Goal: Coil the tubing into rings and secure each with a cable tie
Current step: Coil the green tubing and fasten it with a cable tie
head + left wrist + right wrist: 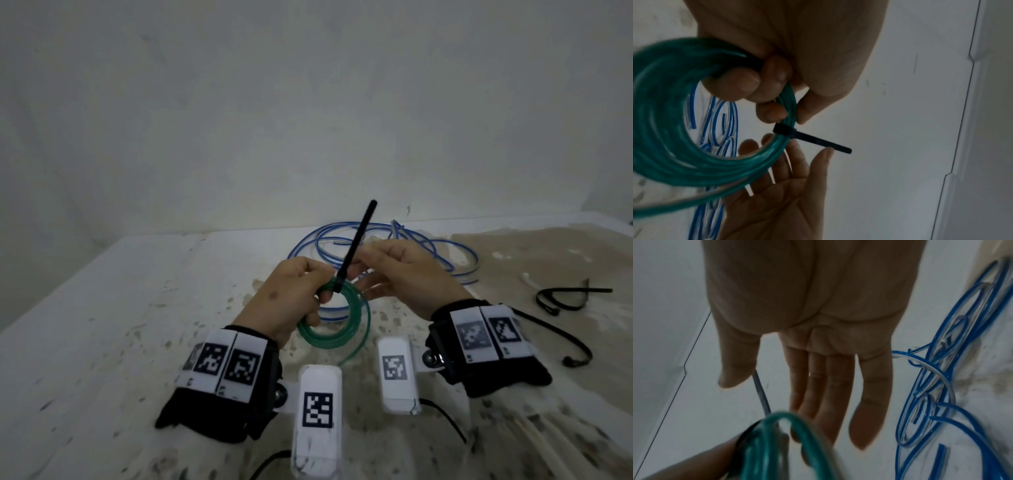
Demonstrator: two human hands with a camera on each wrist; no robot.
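My left hand (291, 294) grips a coil of green tubing (325, 341) at its upper left, fingers curled through the ring (674, 162). A black cable tie (356, 240) is wrapped round the coil just past my fingers, and its tail (818, 141) sticks up and away. My right hand (404, 270) is beside the tie with straight, spread fingers (828, 386) and holds nothing. The tail (761, 395) passes next to its thumb. Loose blue tubing (445, 253) lies on the table behind both hands.
Spare black cable ties (565, 298) lie at the right on the stained white table (102, 325), one more (565, 346) nearer me. A pale wall (308, 102) rises behind the table's far edge. Blue tubing loops (941, 369) spread to the right of my right hand.
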